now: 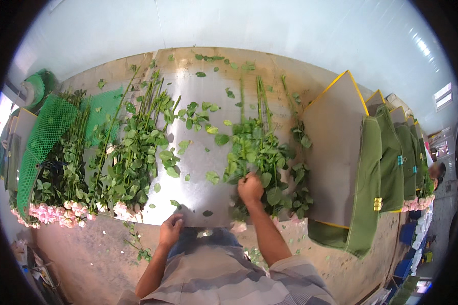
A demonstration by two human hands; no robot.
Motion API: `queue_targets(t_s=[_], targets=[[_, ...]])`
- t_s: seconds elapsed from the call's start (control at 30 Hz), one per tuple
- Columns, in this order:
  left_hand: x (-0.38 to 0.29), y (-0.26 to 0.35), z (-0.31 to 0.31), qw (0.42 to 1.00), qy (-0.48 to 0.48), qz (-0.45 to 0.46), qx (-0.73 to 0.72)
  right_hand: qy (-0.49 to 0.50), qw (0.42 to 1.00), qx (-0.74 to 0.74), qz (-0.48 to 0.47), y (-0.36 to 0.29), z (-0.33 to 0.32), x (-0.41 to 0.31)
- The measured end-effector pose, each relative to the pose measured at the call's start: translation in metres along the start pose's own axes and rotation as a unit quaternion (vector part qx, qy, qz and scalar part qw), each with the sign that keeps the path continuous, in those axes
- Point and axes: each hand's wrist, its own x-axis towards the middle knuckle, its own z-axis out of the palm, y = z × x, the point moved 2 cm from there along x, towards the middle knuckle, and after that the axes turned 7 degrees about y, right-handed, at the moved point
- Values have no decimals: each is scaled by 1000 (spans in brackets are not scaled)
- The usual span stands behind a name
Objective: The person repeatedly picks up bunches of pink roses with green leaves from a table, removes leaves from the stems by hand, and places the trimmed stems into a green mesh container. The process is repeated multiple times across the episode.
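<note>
My right hand [251, 188] is closed among the leaves of a leafy rose stem [243, 141] on the metal-topped table [198, 164]. That stem's cut end points to the far side, and a pale pink rose bloom [238, 226] shows below the hand at the near edge. The grip itself is partly hidden by leaves. More rose stems [269, 152] lie just right of this hand. By the table's near edge, my left hand [171, 230] has its fingers loosely curled; whether anything is between them cannot be seen. A pile of leafy roses [133, 160] lies beyond it to the left.
Green plastic netting [47, 141] wraps pink roses [61, 213] at the far left. Loose leaves [194, 118] are scattered over the table. On the right stand grey boards with yellow edges [332, 152] and green cloth flaps [366, 183]. A wall [229, 26] rises behind.
</note>
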Motion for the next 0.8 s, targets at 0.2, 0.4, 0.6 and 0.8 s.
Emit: queue_targets(t_s=[0.2, 0.4, 0.6, 0.8], targets=[[26, -6, -31, 997, -2, 59, 50, -20, 996, -75, -50, 6, -20, 15], [39, -19, -51, 999, -30, 42, -19, -76, 996, -48, -6, 8, -28, 28], [34, -14, -55, 999, -19, 4, -44, -54, 996, -64, -16, 6, -33, 26], [30, -6, -47, 998, -26, 18, -51, -92, 989, -120, -4, 13, -31, 27]])
